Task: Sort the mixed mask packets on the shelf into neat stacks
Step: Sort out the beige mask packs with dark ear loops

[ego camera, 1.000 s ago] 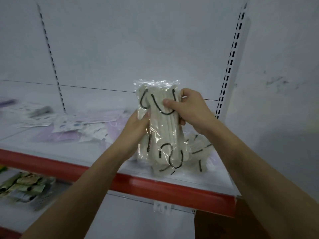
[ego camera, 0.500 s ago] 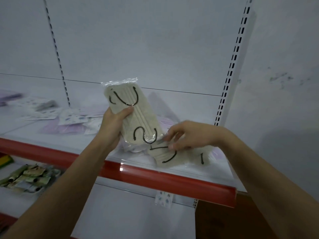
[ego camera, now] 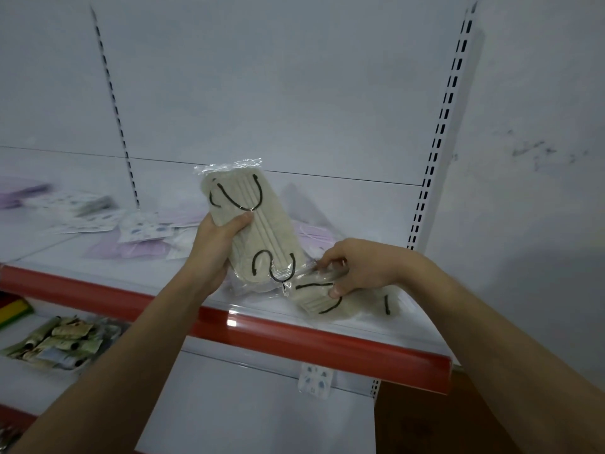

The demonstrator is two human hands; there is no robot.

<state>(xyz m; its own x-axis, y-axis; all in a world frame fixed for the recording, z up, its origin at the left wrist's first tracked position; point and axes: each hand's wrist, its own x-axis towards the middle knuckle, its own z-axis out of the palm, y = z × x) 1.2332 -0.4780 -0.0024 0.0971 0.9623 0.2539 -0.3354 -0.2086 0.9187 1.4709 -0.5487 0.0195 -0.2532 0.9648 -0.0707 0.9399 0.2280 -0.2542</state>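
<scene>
The left hand [ego camera: 214, 245] grips a clear plastic packet of beige pleated masks with black ear loops [ego camera: 250, 227], thumb pressed across its front and the other fingers curled behind, out of sight. This packet is lifted off the white shelf with the red front strip [ego camera: 294, 342]; its long axis runs steeply from far-left at the top to near-right at the bottom, and its bottom edge hangs just above a second beige mask packet lying on the shelf [ego camera: 322, 298]. The right hand [ego camera: 357, 268] pinches that second packet by its far edge, fingertips on top and thumb at the near side. The lying packet's long axis runs left to right along the shelf front, so the two axes cross. The right hand is nearer the lying packet; as I judge it, the held one must turn flat and swing round to match before it can stack squarely. Lilac and printed white mask packets [ego camera: 137, 237] lie mixed farther left.
</scene>
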